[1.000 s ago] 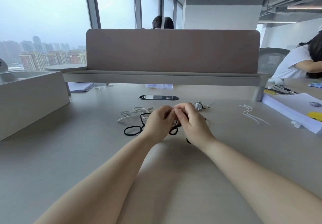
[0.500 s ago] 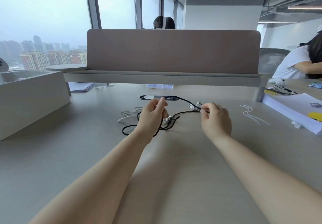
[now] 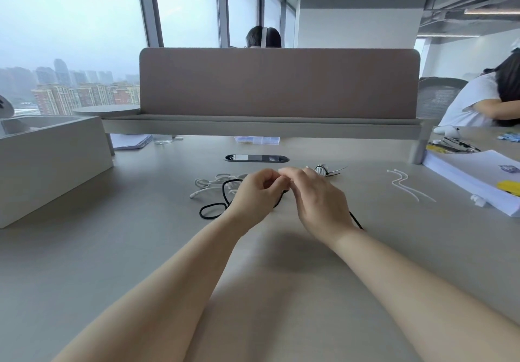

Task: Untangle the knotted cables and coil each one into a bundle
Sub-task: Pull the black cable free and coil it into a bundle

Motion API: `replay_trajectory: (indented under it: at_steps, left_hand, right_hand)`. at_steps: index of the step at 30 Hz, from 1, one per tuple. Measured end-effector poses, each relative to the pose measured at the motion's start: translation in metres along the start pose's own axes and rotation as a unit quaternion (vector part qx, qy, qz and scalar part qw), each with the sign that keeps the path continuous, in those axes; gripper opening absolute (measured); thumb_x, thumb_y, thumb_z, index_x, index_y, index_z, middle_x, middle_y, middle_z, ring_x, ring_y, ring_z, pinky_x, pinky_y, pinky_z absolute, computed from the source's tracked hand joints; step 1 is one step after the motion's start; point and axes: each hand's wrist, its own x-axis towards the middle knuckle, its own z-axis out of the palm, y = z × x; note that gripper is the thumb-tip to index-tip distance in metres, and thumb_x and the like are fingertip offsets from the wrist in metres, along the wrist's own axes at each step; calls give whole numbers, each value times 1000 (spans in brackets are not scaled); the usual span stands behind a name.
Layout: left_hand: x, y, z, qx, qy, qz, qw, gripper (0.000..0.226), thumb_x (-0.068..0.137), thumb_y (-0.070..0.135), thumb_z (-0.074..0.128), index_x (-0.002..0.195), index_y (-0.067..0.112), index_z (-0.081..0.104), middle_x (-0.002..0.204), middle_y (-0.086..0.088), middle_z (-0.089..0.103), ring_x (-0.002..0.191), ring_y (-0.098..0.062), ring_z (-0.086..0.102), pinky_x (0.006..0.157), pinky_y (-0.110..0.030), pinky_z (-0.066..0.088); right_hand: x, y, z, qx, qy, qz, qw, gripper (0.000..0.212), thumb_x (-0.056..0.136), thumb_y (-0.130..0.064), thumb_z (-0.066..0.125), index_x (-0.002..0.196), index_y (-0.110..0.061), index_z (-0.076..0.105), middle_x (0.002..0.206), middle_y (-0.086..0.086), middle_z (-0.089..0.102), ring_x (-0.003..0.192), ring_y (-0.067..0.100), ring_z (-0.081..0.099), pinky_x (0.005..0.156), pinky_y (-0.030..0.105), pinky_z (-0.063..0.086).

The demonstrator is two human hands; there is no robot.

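Observation:
A black cable [image 3: 213, 210] lies in loops on the grey desk [image 3: 140, 249] in front of me. My left hand [image 3: 257, 195] and my right hand [image 3: 318, 198] meet at its middle, fingertips close together, each pinching the black cable. One end trails out past my right wrist. A white cable [image 3: 209, 184] lies tangled just behind the black loops, to the left of my hands. A small coiled striped bundle [image 3: 322, 169] sits behind my right hand.
Two white zip ties [image 3: 405, 185] lie to the right. A stack of white paper [image 3: 478, 181] fills the right edge. A grey box [image 3: 50, 164] stands at the left. A cable port [image 3: 256, 158] and a divider panel [image 3: 278, 83] lie ahead. People sit beyond.
My hands were spread apart with the black cable stretched between them; now they have come back together over the cable's middle, and the free end lies by my right wrist.

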Motion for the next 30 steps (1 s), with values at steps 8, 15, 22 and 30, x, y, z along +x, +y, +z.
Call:
replay_trajectory:
  at_steps: [8, 15, 22, 30]
  left_hand:
    - [-1, -3, -7, 21, -52, -23, 998, 31, 98, 30, 52, 72, 14, 61, 46, 12, 41, 44, -8, 34, 50, -21, 31]
    - [3, -5, -12, -63, -18, -30, 997, 20, 98, 22, 51, 83, 18, 64, 60, 5, 40, 53, -10, 36, 55, -20, 32]
    - [2, -1, -6, -105, -10, -24, 994, 21, 99, 30, 51, 87, 23, 67, 57, 11, 36, 50, -9, 31, 55, -23, 28]
    - [5, -2, -13, -173, -1, -64, 983, 23, 95, 32, 57, 79, 17, 63, 61, 5, 36, 52, -9, 34, 55, -19, 32]
  right_hand:
    - [4, 23, -9, -42, 60, 205, 976, 23, 100, -22, 39, 102, -12, 59, 101, 6, 59, 96, 32, 54, 64, 34, 35]
    - [2, 42, -4, -19, 18, 273, 962, 26, 98, -16, 40, 105, -10, 64, 108, 13, 60, 103, 35, 52, 79, 37, 35]
    - [3, -3, 2, 92, 18, 89, 992, 45, 88, -8, 50, 133, -8, 47, 126, 6, 58, 116, 24, 51, 110, 38, 30]
    - [6, -12, -5, 90, 43, 206, 974, 19, 99, -29, 43, 101, -15, 56, 94, -2, 64, 85, 23, 57, 67, 34, 41]
